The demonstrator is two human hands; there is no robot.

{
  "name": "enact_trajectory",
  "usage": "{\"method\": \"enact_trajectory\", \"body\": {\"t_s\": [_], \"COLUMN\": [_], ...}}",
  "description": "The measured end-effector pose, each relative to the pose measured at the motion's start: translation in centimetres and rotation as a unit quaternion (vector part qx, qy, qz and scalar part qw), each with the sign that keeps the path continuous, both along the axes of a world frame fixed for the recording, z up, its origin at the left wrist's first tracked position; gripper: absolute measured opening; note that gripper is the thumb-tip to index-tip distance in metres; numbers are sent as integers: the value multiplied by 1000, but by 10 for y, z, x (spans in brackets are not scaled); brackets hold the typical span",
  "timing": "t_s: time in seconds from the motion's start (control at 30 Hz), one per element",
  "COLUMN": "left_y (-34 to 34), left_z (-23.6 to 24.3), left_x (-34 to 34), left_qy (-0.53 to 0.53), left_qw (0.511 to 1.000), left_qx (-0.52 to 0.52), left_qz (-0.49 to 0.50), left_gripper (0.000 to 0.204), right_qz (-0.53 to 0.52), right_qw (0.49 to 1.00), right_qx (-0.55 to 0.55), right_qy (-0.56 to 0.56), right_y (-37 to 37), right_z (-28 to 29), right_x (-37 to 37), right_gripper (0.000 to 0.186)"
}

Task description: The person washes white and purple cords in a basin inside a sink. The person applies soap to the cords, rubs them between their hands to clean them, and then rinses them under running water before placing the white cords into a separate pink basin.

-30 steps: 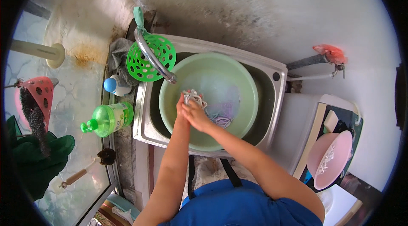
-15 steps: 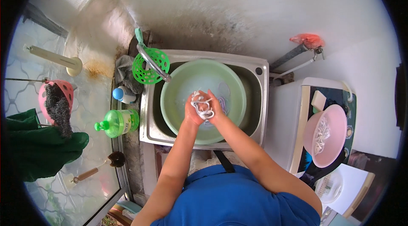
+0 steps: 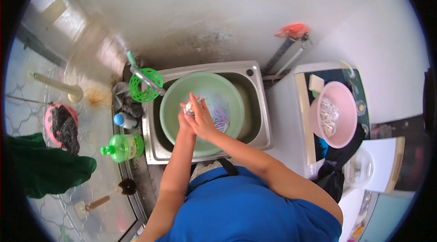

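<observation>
My left hand [image 3: 184, 122] and my right hand [image 3: 203, 122] press together above a pale green basin [image 3: 170, 105]. Between my palms is a bunched white cord [image 3: 189, 108], mostly covered, so only a bit shows near my fingers. The right hand lies over the bundle from the right, its fingers stretched upward. The left supports it from the left and below. Looped purple-white cords [image 3: 221, 119] rest in the cloudy water to the right of my hands.
The basin stands in a steel sink [image 3: 266, 126] under a faucet [image 3: 152, 85] hung with a green perforated basket [image 3: 138, 88]. Left are a green pump bottle [image 3: 124, 148] and a blue-capped bottle [image 3: 126, 121]. On the right, a pink basin [image 3: 343, 119] holds white cords [image 3: 328, 117].
My hands have moved from cupped open around the white cord to pressed together, the right over the bundle. The whole view has shifted and turned slightly.
</observation>
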State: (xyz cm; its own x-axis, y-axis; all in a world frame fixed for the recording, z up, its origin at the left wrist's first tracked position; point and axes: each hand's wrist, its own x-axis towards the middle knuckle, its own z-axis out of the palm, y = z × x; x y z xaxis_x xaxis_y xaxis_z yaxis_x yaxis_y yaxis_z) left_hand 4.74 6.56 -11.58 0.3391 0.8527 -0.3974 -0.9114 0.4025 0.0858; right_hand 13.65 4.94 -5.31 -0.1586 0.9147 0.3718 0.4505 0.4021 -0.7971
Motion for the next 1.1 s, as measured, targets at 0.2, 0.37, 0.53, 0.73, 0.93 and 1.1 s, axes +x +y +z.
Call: {"method": "enact_trajectory", "body": {"t_s": [0.2, 0.37, 0.53, 0.73, 0.93, 1.1], "left_y": [-8, -1, 9, 24, 26, 27], "left_z": [37, 55, 23, 60, 74, 62], "left_x": [27, 43, 56, 56, 47, 36], "left_qy": [6, 34, -24, 56, 1, -76], "left_qw": [997, 998, 985, 976, 992, 993], "left_qx": [29, -7, -18, -134, -83, 39], "left_qz": [-71, -58, -170, -165, -94, -84], "left_gripper": [54, 53, 47, 39, 39, 40], "right_qz": [-61, -168, -117, -356, -603, -634], "right_qw": [994, 958, 978, 898, 692, 644], "right_qx": [-22, 97, 45, 153, -149, -279], "right_qy": [-91, -212, -168, -210, -368, -323], "right_y": [-1, -12, -9, 36, 57, 54], "right_z": [0, 23, 39, 45, 23, 9], "right_x": [23, 38, 71, 200, 343, 385], "right_gripper": [40, 39, 31, 1, 56, 73]}}
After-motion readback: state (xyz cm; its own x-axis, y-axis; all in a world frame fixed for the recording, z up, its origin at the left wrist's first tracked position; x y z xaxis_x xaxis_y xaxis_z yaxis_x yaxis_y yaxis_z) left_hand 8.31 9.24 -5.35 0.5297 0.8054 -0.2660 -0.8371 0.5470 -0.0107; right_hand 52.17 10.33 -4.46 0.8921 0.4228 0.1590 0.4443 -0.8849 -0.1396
